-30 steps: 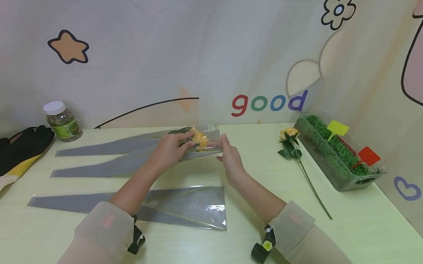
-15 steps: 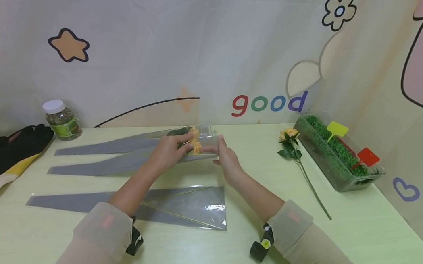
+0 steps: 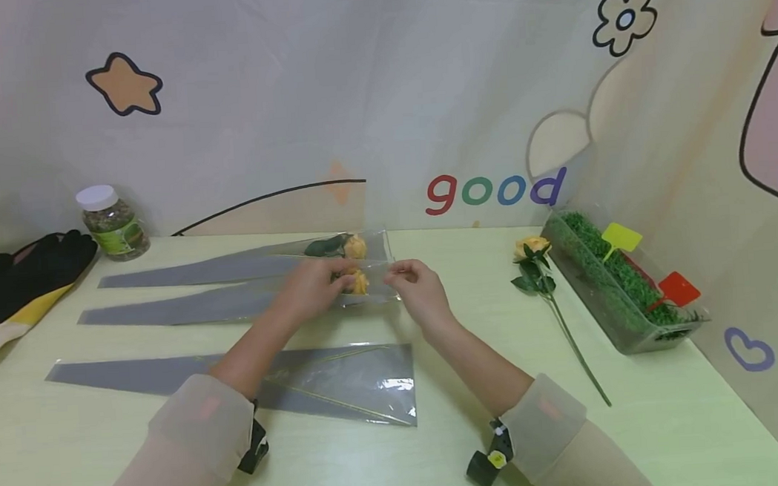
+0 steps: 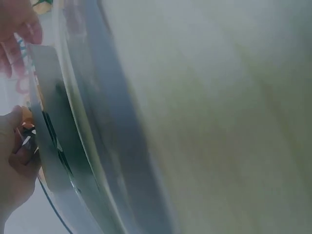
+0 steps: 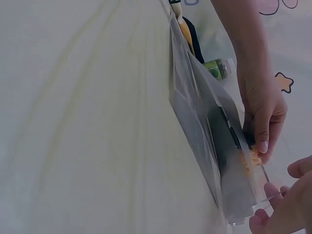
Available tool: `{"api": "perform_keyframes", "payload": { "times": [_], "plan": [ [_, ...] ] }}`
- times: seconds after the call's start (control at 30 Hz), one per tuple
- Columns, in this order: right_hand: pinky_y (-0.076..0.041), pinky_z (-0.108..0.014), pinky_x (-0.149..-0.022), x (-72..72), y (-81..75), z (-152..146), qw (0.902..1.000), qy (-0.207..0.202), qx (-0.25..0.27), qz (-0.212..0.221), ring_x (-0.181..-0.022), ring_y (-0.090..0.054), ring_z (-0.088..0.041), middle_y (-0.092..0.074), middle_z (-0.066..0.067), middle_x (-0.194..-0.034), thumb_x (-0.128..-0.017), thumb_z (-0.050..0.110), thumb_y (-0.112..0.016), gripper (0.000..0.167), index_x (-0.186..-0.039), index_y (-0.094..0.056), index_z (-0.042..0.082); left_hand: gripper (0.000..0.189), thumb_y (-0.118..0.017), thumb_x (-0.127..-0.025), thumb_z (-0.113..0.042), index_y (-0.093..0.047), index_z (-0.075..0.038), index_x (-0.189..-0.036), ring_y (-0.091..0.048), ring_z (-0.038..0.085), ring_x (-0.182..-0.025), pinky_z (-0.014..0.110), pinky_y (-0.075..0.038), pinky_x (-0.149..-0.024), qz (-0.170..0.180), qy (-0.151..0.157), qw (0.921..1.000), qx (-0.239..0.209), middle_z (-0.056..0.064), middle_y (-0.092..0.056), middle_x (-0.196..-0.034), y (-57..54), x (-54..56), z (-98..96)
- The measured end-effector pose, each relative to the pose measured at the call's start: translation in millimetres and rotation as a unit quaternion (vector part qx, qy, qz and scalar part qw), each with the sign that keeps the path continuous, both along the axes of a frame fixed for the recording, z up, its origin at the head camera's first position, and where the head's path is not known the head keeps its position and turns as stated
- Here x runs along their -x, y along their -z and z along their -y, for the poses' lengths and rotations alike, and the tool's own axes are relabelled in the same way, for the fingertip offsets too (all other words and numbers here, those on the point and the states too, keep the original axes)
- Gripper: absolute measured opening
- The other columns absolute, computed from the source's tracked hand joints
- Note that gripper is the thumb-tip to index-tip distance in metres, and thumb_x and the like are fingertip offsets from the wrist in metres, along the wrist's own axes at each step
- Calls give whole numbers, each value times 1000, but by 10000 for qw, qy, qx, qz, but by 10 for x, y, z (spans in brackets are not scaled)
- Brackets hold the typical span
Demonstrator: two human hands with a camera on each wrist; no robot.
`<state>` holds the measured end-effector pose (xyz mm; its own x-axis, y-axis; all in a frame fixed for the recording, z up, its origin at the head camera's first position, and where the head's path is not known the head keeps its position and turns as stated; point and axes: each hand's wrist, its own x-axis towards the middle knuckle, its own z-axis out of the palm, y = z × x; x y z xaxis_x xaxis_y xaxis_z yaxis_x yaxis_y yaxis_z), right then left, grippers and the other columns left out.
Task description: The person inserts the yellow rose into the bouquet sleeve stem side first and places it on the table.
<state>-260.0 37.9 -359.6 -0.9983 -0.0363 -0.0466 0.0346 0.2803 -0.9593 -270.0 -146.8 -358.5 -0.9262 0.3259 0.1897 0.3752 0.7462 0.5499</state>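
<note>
My left hand (image 3: 314, 286) grips a yellow artificial rose (image 3: 359, 280) just behind its bloom, at the wide end of a clear-and-grey flower sleeve (image 3: 185, 304). The thumb and fingertips meet over the dark leaves in the right wrist view. My right hand (image 3: 422, 293) pinches the edge of that sleeve's mouth with curled fingers. Right behind lies another sleeve (image 3: 163, 274) with a yellow rose (image 3: 355, 246) in it, bloom toward the mouth. Closer to me, a flat sleeve (image 3: 365, 393) rests on the table, partly covered by my left forearm.
A loose yellow rose (image 3: 532, 249) lies on the right, stem toward me. Beyond it stands a clear planter (image 3: 607, 311) of fake grass with yellow and red tags. At the left are a black-and-yellow glove (image 3: 30, 280) and a white-lidded jar (image 3: 117, 230).
My right fingers have come out of the sleeve's mouth and now pinch its edge. The front sleeve and my left hand have shifted toward me, leaving the rear rose in full view.
</note>
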Motion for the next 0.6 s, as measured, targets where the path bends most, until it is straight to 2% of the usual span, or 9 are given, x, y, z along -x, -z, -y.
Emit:
{"api": "perform_keyframes", "payload": {
  "times": [0.17,0.3,0.37,0.43,0.5,0.6],
  "plan": [
    [-41,-42,-90,-28,-36,-35,9997,-118,-139,142,-104,-53,-26,-58,-12,-110,-90,15,-58,32,-117,-56,-1,34,-60,-91,-19,-61,-8,-123,-59,20,-90,38,-47,-79,-33,51,10000,-30,11,-60,-120,47,-8,-24],
    [-39,-43,-93,-27,-41,-55,9994,-172,-203,235,-106,-52,-27,-58,-13,-113,-90,14,-57,33,-119,-55,-2,20,-61,-90,-20,-68,-10,-106,-56,19,-77,33,-46,-69,-204,99,9997,76,6,-66,-96,66,-10,-36],
    [-39,-43,-94,-28,-42,-63,9991,-185,-228,297,-106,-52,-28,-58,-14,-112,-90,14,-57,34,-120,-55,-2,11,-62,-89,-21,-65,-11,-92,-52,17,-68,31,-43,-62,-334,140,9992,172,2,-61,-80,75,-10,-41],
    [-39,-43,-93,-30,-41,-70,9990,-191,-234,328,-106,-52,-28,-57,-14,-112,-89,13,-57,36,-121,-53,-2,9,-63,-89,-21,-61,-13,-85,-47,16,-62,31,-39,-57,-405,163,9989,198,0,-55,-72,82,-14,-44],
    [-39,-43,-92,-35,-45,-75,9990,-165,-209,358,-106,-52,-28,-56,-14,-112,-89,13,-57,38,-123,-50,-1,8,-64,-88,-20,-61,-12,-87,-48,17,-62,31,-40,-58,-463,172,9986,199,0,-55,-72,85,-22,-38],
    [-40,-42,-91,-55,-82,-95,9992,-108,-133,353,-108,-50,-27,-54,-13,-115,-89,13,-58,39,-125,-47,2,21,-64,-88,-18,-65,-8,-106,-54,18,-63,35,-45,-65,-429,193,9989,9,8,-66,-89,53,-54,-9]
  ]
}}
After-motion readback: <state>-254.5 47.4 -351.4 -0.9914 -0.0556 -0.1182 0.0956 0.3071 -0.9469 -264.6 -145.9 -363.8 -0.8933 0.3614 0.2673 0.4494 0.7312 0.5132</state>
